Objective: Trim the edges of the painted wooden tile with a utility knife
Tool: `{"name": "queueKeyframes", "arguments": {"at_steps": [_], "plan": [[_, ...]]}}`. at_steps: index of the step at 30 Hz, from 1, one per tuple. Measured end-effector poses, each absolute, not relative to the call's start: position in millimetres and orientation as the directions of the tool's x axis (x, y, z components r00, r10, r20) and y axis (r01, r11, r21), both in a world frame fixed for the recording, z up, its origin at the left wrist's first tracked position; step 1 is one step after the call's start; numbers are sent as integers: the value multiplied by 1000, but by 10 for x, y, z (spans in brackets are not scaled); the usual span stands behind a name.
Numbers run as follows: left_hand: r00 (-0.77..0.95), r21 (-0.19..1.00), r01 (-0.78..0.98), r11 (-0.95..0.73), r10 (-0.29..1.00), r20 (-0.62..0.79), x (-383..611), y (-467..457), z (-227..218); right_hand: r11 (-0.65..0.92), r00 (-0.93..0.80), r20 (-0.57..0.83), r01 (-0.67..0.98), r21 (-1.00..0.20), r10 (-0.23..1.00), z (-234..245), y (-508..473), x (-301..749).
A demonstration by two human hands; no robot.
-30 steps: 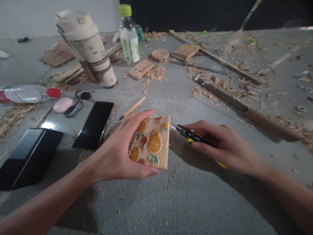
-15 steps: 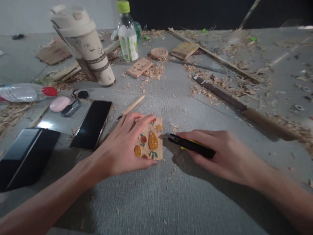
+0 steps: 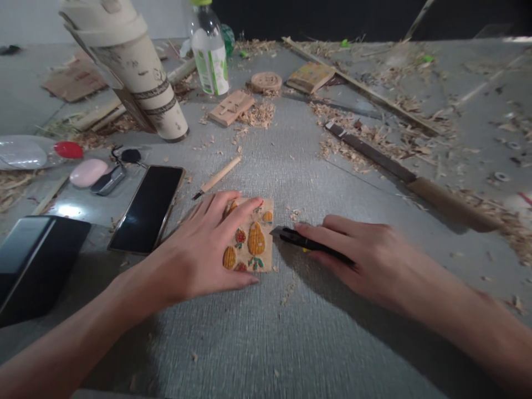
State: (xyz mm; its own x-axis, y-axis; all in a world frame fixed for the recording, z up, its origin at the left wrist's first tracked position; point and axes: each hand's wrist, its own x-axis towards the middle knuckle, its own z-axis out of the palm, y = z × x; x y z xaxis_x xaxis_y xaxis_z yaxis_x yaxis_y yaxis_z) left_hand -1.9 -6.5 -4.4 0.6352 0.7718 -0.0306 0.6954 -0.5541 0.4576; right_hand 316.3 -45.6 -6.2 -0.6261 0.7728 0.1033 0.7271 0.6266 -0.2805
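A small wooden block (image 3: pixel 268 249), carved and painted with orange gourd-like and red shapes, lies flat on the grey cloth-like tabletop. Around its left part my left hand (image 3: pixel 208 241) is curled, with thumb and fingers gripping the upper and lower edges. My right hand (image 3: pixel 361 249) is wrapped round a black utility knife (image 3: pixel 307 241) with a bit of yellow on it. The blade points left, its tip at the block's right edge; I cannot tell if it touches. Behind my left hand lies a thin wooden-handled carving tool (image 3: pixel 218 176).
At left lie a phone (image 3: pixel 147 210), a black folded case (image 3: pixel 41 266) and a pink oval item (image 3: pixel 88 173). A tumbler (image 3: pixel 145 77) and a bottle (image 3: pixel 210 61) stand behind. Carved pieces (image 3: pixel 231 108) and shavings lie farther back; a long wooden-handled file (image 3: pixel 386 160) lies at right.
The knife and my right hand have shifted slightly left, so the blade still meets the block's right edge. The whole view has moved a little; my left hand keeps its hold.
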Motion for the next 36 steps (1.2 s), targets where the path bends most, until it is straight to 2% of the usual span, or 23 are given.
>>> {"name": "queueKeyframes", "arguments": {"at_steps": [4, 10, 16, 23, 28, 33, 36], "plan": [[662, 471, 673, -570, 749, -40, -61, -51, 15, 644, -632, 130, 735, -212, 764, -64, -440, 3166], [700, 456, 646, -612, 713, -35, -91, -3, 18, 693, -669, 183, 691, -205, 721, -97, -356, 3191], [737, 465, 618, -634, 673, -63, -172, 25, 61, 720, -697, 181, 681, -136, 693, -112, -282, 3208], [738, 486, 598, -637, 675, -22, -193, 24, 42, 714, -698, 154, 667, -215, 699, -88, -341, 3171], [736, 448, 605, -658, 677, 0, -179, -19, 28, 601, -600, 115, 732, -320, 792, -83, -563, 3042], [710, 412, 638, -651, 704, 12, -131, -81, 52, 563, -560, 107, 768, -305, 822, -61, -716, 2913], [682, 387, 673, -631, 731, 5, -92, -116, 57, 534, -527, 100, 807, -253, 844, -36, -790, 2838]]}}
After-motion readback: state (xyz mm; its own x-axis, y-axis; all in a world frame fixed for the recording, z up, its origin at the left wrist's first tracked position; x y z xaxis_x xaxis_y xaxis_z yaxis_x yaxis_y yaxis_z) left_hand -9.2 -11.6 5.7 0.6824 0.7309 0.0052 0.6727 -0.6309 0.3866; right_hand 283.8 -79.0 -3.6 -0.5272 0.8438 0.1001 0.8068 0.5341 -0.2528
